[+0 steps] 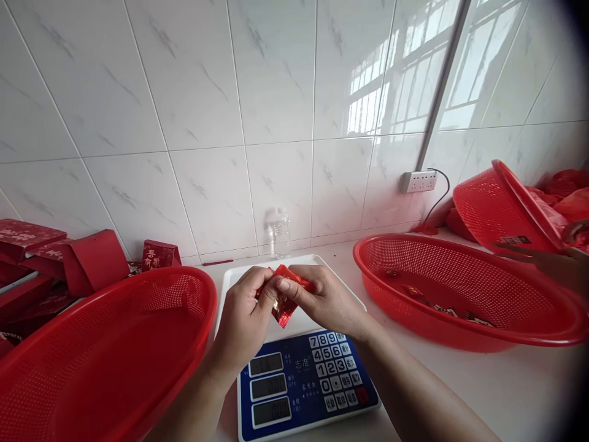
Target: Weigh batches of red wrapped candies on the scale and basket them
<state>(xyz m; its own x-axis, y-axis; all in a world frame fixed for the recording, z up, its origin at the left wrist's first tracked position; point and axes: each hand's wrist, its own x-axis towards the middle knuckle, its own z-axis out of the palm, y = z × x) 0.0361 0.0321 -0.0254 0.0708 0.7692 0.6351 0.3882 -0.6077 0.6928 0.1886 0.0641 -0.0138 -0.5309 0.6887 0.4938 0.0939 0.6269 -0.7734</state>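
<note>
Both my hands meet above the weighing pan of a digital scale (301, 380). My left hand (246, 307) pinches a small shiny red packet (286, 307) with gold print from the left. From the other side my right hand (329, 301) grips the same packet, the thumbs close together on its front. Its crimped lower end points down between the hands, and fingers cover much of the rest. The white pan (300, 325) beneath is partly hidden by my hands. The blue scale panel carries number keys and three small displays.
A large red basket (209, 294) stands at left, beside red boxes (96, 264). At right, another red basket (368, 270) holds a few small packets. Another person's hand (552, 267) is near a tilted red basket (488, 202). A clear bottle (282, 233) stands behind the scale.
</note>
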